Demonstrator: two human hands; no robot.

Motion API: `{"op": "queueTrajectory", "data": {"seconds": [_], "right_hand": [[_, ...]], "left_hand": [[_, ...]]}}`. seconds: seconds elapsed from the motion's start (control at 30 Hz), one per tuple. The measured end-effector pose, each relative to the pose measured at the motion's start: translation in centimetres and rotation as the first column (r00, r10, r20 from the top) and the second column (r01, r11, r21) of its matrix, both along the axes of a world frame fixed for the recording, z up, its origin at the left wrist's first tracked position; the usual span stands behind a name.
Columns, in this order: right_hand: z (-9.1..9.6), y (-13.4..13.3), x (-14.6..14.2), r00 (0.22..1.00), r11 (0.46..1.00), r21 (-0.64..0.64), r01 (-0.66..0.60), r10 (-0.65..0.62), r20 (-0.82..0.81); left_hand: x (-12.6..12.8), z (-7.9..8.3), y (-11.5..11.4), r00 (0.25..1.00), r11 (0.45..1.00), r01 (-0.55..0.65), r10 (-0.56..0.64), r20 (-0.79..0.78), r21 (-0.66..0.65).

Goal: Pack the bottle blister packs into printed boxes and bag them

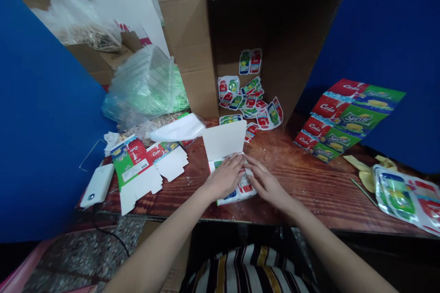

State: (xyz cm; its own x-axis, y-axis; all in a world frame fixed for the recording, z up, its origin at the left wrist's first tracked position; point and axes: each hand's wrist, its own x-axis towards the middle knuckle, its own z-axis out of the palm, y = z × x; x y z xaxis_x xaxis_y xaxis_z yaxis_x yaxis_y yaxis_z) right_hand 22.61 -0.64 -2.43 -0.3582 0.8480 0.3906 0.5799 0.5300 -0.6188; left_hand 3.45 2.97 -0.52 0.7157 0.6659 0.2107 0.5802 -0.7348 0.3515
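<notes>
A small carton (225, 139) lies at the table's front middle, its white flap raised. Printed sachets (245, 185) with red cola and green-and-blue bottle pictures stick out of it toward me. Over their left part lies my left hand (223, 176), fingers together and bent against the sachets near the flap's fold. My right hand (270, 185) closes on their right edge, its thumb nearest me and its fingertips meeting the left ones. The fingers hide the carton's opening, so I cannot tell how deep the sachets sit.
Behind stands a large cardboard box (187, 50) on its side, with loose sachets (247, 100) spilling out. Stacked Cola and Sprite cartons (343, 121) stand right, near larger sachets (409, 197). Left are flattened cartons (137, 165), a white power bank (98, 185) and clear plastic trays (144, 82).
</notes>
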Motion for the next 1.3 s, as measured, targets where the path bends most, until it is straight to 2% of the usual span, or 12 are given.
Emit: {"op": "queueTrajectory", "data": {"seconds": [0.07, 0.13, 0.2, 0.27, 0.4, 0.47, 0.53, 0.7, 0.83, 0.93, 1.1, 1.3], "right_hand": [[0.2, 0.3, 0.4, 0.994, 0.997, -0.03, -0.066, 0.068, 0.088], [0.4, 0.6, 0.8, 0.985, 0.993, -0.059, -0.103, 0.11, 0.131], [0.6, 1.2, 1.1, 0.984, 0.988, -0.078, -0.133, 0.141, 0.112], [0.6, 2.2, 1.1, 0.988, 0.982, -0.112, -0.152, 0.153, 0.0], [-0.3, 4.9, 0.0, 0.927, 0.965, -0.228, -0.13, 0.037, -0.373], [-0.8, 5.9, -0.5, 0.896, 0.948, -0.274, -0.161, 0.025, -0.443], [-1.1, 6.4, -0.5, 0.891, 0.928, -0.297, -0.225, 0.073, -0.448], [-0.9, 5.6, 1.0, 0.941, 0.967, -0.134, -0.215, 0.168, -0.294], [0.2, 4.8, 1.5, 0.976, 0.976, 0.018, -0.219, 0.218, 0.026], [1.0, 3.9, 1.3, 0.955, 0.967, -0.012, -0.254, 0.253, 0.156], [1.3, 1.6, 1.3, 0.909, 0.963, -0.026, -0.268, 0.261, 0.323], [1.6, 0.4, 1.2, 0.869, 0.968, -0.051, -0.245, 0.243, 0.431]], "left_hand": [[-0.6, -0.2, -0.5, 0.983, 0.997, -0.07, 0.062, 0.174, 0.042], [-1.4, -0.8, -1.2, 0.887, 0.95, -0.298, 0.24, 0.394, 0.094], [-2.1, -1.7, -1.9, 0.684, 0.808, -0.588, 0.466, 0.562, 0.046], [-2.5, -2.7, -2.3, 0.491, 0.694, -0.709, 0.61, 0.623, -0.121], [-2.5, -4.1, -2.1, 0.399, 0.728, -0.361, 0.686, 0.608, -0.583], [-2.5, -4.2, -1.8, 0.381, 0.708, -0.203, 0.694, 0.611, -0.677], [-2.7, -4.0, -1.5, 0.366, 0.717, -0.171, 0.683, 0.632, -0.676], [-4.4, -3.8, -1.4, 0.464, 0.825, -0.258, 0.562, 0.685, -0.503], [-6.4, -3.7, -2.3, 0.662, 0.856, -0.117, 0.445, 0.603, -0.504], [-7.2, -3.5, -3.4, 0.763, 0.876, -0.089, 0.365, 0.533, -0.473], [-7.3, -2.8, -4.7, 0.844, 0.964, -0.198, 0.26, 0.469, -0.179], [-8.6, -1.3, -5.1, 0.938, 0.992, 0.025, 0.02, 0.347, -0.122]]}}
